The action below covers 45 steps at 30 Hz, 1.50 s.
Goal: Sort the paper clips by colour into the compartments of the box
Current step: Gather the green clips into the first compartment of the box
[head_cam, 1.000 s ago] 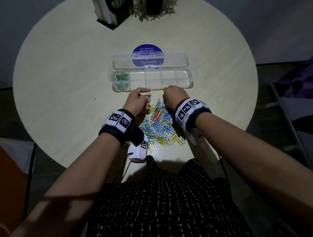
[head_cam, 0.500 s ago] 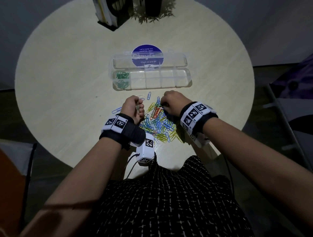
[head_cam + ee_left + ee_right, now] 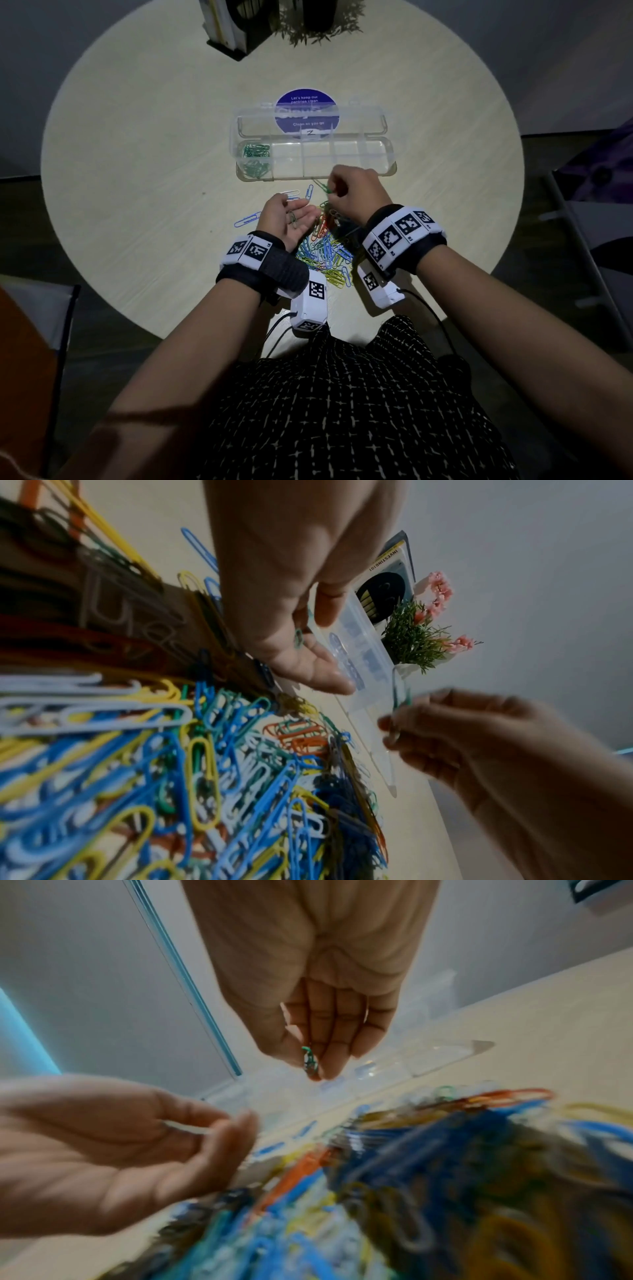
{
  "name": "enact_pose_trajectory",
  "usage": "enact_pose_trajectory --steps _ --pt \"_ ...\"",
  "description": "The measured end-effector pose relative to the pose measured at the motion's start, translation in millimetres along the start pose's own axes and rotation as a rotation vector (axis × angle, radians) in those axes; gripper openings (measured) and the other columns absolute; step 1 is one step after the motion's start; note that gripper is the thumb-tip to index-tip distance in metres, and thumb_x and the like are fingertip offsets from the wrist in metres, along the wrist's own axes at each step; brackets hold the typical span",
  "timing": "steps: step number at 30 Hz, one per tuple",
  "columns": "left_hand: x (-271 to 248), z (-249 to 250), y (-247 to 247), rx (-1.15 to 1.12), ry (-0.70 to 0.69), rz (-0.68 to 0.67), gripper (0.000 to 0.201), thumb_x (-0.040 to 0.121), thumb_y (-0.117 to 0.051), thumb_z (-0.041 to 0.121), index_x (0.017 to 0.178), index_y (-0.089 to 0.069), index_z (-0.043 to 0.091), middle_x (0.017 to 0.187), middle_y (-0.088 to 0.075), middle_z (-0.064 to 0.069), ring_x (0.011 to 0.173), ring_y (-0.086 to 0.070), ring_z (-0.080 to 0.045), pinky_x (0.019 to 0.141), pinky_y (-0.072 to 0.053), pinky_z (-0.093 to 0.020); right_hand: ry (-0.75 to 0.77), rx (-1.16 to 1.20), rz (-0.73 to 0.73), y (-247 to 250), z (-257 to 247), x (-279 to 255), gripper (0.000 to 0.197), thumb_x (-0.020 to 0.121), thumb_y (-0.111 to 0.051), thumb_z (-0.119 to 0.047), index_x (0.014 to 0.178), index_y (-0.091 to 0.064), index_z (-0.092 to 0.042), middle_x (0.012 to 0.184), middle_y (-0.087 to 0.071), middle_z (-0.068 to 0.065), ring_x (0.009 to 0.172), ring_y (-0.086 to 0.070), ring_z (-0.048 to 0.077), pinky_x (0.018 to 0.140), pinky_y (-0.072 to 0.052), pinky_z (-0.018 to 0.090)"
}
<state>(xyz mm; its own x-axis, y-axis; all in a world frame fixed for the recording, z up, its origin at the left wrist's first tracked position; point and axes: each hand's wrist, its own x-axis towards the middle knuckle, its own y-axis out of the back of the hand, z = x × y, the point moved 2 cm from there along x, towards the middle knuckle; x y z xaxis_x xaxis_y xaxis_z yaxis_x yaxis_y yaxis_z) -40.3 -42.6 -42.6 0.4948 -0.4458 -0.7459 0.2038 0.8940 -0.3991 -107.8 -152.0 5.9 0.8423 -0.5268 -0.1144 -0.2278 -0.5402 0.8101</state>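
A clear compartment box (image 3: pixel 390 165) lies open on the round table, with green clips (image 3: pixel 256 157) in its leftmost compartment. In front of it spreads a mixed pile of coloured paper clips (image 3: pixel 325 253). My left hand (image 3: pixel 291 212) is turned palm up beside the pile, fingers relaxed, and a green clip (image 3: pixel 292 219) lies on the palm; the left wrist view shows this clip (image 3: pixel 299 638) too. My right hand (image 3: pixel 334 192) hovers above the pile near the box's front wall and pinches another green clip (image 3: pixel 323 187), also visible in the right wrist view (image 3: pixel 310 1060).
A few blue clips (image 3: pixel 246 221) and a white clip (image 3: pixel 291 193) lie loose left of the pile. A purple round sticker (image 3: pixel 306 102) shows under the box lid. A book holder (image 3: pixel 236 31) and a small plant (image 3: pixel 318 24) stand at the table's far edge.
My left hand has turned palm up and opened, showing a green clip on it. My right hand has risen from the pile toward the box with a green clip pinched.
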Motion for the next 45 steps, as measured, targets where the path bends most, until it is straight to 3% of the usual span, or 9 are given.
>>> enact_pose_trajectory --steps 3,5,9,13,19,21,35,39,45 --pt "-2 -4 -5 -0.056 0.011 -0.006 0.044 0.101 -0.029 0.029 0.072 -0.050 0.004 0.071 -0.054 -0.011 0.061 -0.053 -0.016 0.052 -0.049 -0.022 0.095 0.066 -0.100 -3 -21 -4 0.015 0.078 -0.065 -0.007 0.091 -0.062 0.001 0.075 -0.060 0.007 0.074 -0.053 0.019 0.072 -0.040 0.024" --pt "-1 -4 -5 -0.102 0.014 -0.017 0.045 0.101 -0.028 0.032 0.070 -0.049 0.007 0.060 -0.055 -0.008 0.052 -0.053 -0.014 0.049 -0.046 -0.019 0.106 0.093 -0.103 -3 -25 -1 0.015 0.078 -0.066 -0.009 0.090 -0.062 -0.001 0.075 -0.061 0.005 0.075 -0.054 0.017 0.068 -0.038 0.021" --pt "2 2 1 -0.017 0.046 -0.039 0.045 0.100 -0.028 0.033 0.061 -0.041 0.014 0.030 -0.039 0.005 0.023 -0.034 -0.006 0.031 -0.026 -0.006 0.002 0.010 -0.035 -3 -8 18 0.014 0.084 -0.056 -0.009 0.093 -0.066 -0.005 0.096 -0.069 0.012 0.101 -0.057 0.028 0.088 -0.038 0.028" --pt "2 7 9 0.041 0.093 -0.099 0.051 0.101 -0.023 0.035 0.053 -0.027 0.021 0.026 -0.020 0.004 0.019 -0.018 -0.005 0.030 -0.009 -0.008 0.013 -0.242 -0.225 -19 10 28 0.023 0.087 -0.053 -0.007 0.106 -0.066 -0.005 0.115 -0.064 0.017 0.111 -0.055 0.033 0.092 -0.043 0.033" --pt "1 13 17 -0.018 0.120 -0.134 0.070 0.102 -0.024 0.042 0.038 -0.037 0.018 0.027 -0.023 0.003 0.020 -0.019 -0.006 0.042 -0.018 -0.016 -0.008 -0.314 -0.262 -24 17 27 0.018 0.086 -0.050 -0.003 0.095 -0.065 0.001 0.110 -0.064 0.020 0.107 -0.055 0.036 0.091 -0.046 0.040" --pt "-1 13 17 -0.025 0.127 -0.120 0.057 0.101 -0.024 0.043 0.050 -0.034 0.021 0.028 -0.024 0.002 0.021 -0.021 -0.006 0.047 -0.022 -0.015 -0.016 -0.260 -0.249 -21 20 27 0.017 0.085 -0.051 -0.002 0.095 -0.065 0.001 0.107 -0.066 0.019 0.105 -0.057 0.035 0.090 -0.046 0.038" --pt "-5 6 21 -0.080 0.104 -0.009 0.042 0.101 -0.028 0.029 0.061 -0.032 0.017 0.027 -0.028 0.005 0.019 -0.023 -0.006 0.032 -0.026 -0.007 0.062 -0.481 -0.382 -22 25 10 0.021 0.089 -0.055 -0.009 0.108 -0.063 -0.004 0.118 -0.059 0.016 0.114 -0.051 0.035 0.087 -0.045 0.040" --pt "-8 1 16 -0.082 0.079 0.015 0.042 0.101 -0.029 0.026 0.062 -0.037 0.015 0.030 -0.041 0.004 0.024 -0.041 -0.008 0.053 -0.045 -0.020 -0.042 -0.323 -0.305 -18 23 5 0.016 0.088 -0.051 -0.007 0.101 -0.059 -0.003 0.114 -0.062 0.019 0.109 -0.054 0.036 0.089 -0.045 0.038" --pt "-8 -2 11 -0.128 0.046 -0.032 0.040 0.101 -0.026 0.022 0.070 -0.048 0.009 0.039 -0.060 -0.003 0.039 -0.064 -0.015 0.070 -0.047 -0.030 -0.047 0.000 -0.111 1 -1 -1 0.014 0.085 -0.059 -0.006 0.096 -0.066 -0.002 0.096 -0.066 0.016 0.106 -0.055 0.028 0.084 -0.039 0.026"
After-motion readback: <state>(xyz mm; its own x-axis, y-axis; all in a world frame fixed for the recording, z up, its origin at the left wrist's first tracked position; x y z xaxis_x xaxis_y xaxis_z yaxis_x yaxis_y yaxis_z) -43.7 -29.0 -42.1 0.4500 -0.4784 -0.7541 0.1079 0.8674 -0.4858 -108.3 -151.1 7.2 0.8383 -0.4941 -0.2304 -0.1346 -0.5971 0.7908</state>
